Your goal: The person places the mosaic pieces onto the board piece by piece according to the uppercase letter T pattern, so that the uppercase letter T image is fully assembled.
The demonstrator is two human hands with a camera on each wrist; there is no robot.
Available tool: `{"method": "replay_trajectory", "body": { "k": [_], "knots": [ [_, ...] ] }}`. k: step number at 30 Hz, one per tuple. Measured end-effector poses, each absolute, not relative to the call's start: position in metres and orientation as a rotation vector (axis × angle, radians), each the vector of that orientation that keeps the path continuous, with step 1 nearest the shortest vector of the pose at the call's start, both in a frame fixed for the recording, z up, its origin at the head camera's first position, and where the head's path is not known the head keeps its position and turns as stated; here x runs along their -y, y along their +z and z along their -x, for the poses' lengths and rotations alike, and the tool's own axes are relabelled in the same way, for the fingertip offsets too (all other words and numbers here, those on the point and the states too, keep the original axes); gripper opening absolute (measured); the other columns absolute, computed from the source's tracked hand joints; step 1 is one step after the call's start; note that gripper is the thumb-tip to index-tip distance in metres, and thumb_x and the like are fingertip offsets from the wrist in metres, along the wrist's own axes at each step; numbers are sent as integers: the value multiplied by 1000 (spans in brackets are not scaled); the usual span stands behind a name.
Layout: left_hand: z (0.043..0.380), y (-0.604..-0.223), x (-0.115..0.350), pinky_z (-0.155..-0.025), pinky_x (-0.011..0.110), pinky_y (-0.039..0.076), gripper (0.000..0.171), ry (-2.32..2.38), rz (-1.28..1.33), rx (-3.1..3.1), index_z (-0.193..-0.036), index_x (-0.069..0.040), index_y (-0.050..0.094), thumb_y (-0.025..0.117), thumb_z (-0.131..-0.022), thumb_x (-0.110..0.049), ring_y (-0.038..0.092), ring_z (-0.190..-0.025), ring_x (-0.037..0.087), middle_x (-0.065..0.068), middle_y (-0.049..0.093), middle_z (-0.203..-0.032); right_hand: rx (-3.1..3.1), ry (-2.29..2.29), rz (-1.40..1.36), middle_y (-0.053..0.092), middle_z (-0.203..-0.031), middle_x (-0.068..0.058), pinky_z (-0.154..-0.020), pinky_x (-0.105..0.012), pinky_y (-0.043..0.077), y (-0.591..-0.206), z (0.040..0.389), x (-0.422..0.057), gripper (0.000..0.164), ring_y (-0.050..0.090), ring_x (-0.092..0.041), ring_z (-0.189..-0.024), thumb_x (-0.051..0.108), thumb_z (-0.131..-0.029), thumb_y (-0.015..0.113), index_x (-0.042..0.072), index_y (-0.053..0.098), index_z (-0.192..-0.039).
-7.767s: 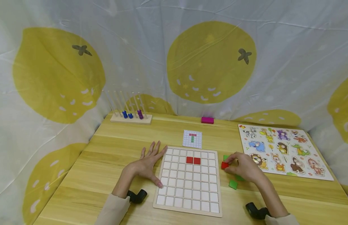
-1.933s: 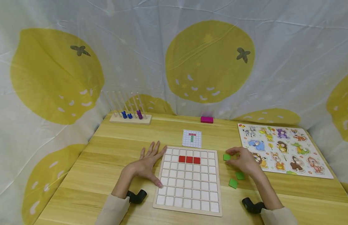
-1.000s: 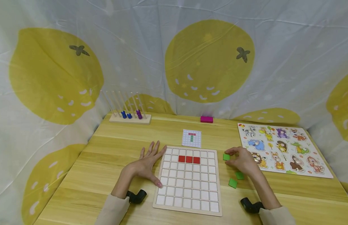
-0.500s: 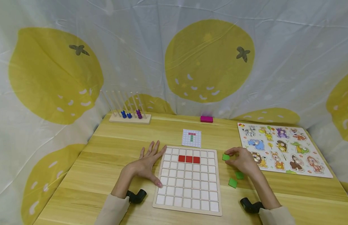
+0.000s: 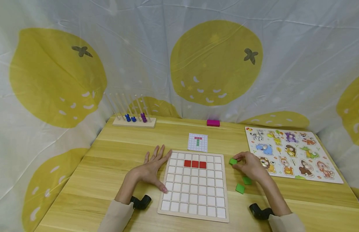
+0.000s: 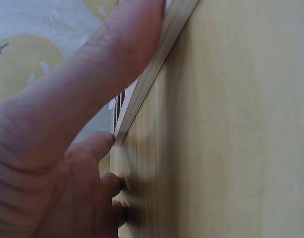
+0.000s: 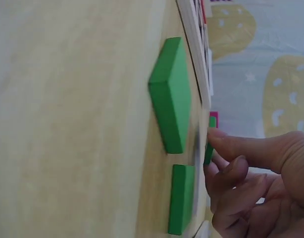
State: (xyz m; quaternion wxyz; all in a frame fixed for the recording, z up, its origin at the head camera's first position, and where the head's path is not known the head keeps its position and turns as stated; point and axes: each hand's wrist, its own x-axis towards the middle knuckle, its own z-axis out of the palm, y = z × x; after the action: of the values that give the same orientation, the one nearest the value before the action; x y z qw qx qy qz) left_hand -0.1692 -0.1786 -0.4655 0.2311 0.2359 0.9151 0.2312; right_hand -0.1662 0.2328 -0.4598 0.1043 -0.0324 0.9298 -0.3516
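A white-celled wooden grid board (image 5: pixel 194 217) lies on the table, with three red square tiles (image 5: pixel 195 164) side by side in its second row. My left hand (image 5: pixel 150 170) rests with spread fingers along the board's left side, thumb on its edge. Right of the board, my right hand (image 5: pixel 250 166) pinches a green square tile (image 5: pixel 233 161) between thumb and fingers; in the right wrist view it looks slightly tilted. Two more green tiles, one nearer (image 5: pixel 240 188) and one farther (image 5: pixel 247 180), lie on the table below that hand. Behind the board lies a pattern card (image 5: pixel 198 142) showing a red and green T.
An animal puzzle board (image 5: pixel 295 154) lies at the right, just beyond my right hand. At the back left stands a wooden peg rack (image 5: pixel 134 122) with blue and purple beads. A magenta block (image 5: pixel 213 123) sits at the back edge, before a lemon-print curtain (image 5: pixel 217 64).
Since the earliest frame, a third red tile has joined the row, left of the other two. My right hand now pinches a green tile, recently tilting it. My left hand stays put.
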Motion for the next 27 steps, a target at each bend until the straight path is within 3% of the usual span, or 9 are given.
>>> {"method": "replay_trajectory", "body": {
  "k": [3,10,14,17,22,27],
  "knots": [
    [169,-466,179,-123,71,-14,147,632,-647,-2514,-168,-17,3,97,-61,-51,-22,-158,44,22,-19,-171,-2714,-1104,92,70,-112,-20,-63,-29,45,-458,165,-232,26,55,-19,-76,9,-94,74,-2,70,-117],
    [170,-466,179,-123,72,-15,147,632,-649,-2514,-168,-16,3,97,-61,-52,-22,-158,43,22,-20,-171,-2570,-1321,124,65,-126,-22,-56,-24,46,-454,159,-211,28,59,-13,-71,7,-96,72,0,67,-123],
    [169,-467,179,-123,71,-15,147,633,-649,-2510,-168,-17,2,97,-62,-52,-23,-158,44,22,-20,-171,-2542,-1351,146,66,-111,-16,-50,-22,35,-452,156,-189,26,39,-10,-56,8,-95,74,3,70,-120],
    [169,-467,179,-123,71,-15,147,632,-649,-2507,-168,-17,2,97,-62,-52,-23,-157,44,22,-21,-171,-2515,-1386,163,66,-106,-13,-49,-21,33,-453,152,-172,23,34,-9,-54,6,-93,75,3,72,-116],
    [169,-466,179,-123,71,-15,147,632,-644,-2510,-168,-17,2,97,-62,-52,-23,-157,44,22,-20,-171,-2543,-1379,207,72,-111,-11,-55,-21,38,-456,150,-144,19,41,-10,-61,5,-88,79,5,77,-107],
    [170,-466,179,-123,72,-14,146,625,-647,-2515,-168,-17,2,97,-62,-53,-22,-158,44,22,-20,-171,-2578,-1332,251,74,-99,-5,-61,-23,42,-457,149,-124,16,50,-13,-70,6,-84,84,7,79,-99]
  ]
}}
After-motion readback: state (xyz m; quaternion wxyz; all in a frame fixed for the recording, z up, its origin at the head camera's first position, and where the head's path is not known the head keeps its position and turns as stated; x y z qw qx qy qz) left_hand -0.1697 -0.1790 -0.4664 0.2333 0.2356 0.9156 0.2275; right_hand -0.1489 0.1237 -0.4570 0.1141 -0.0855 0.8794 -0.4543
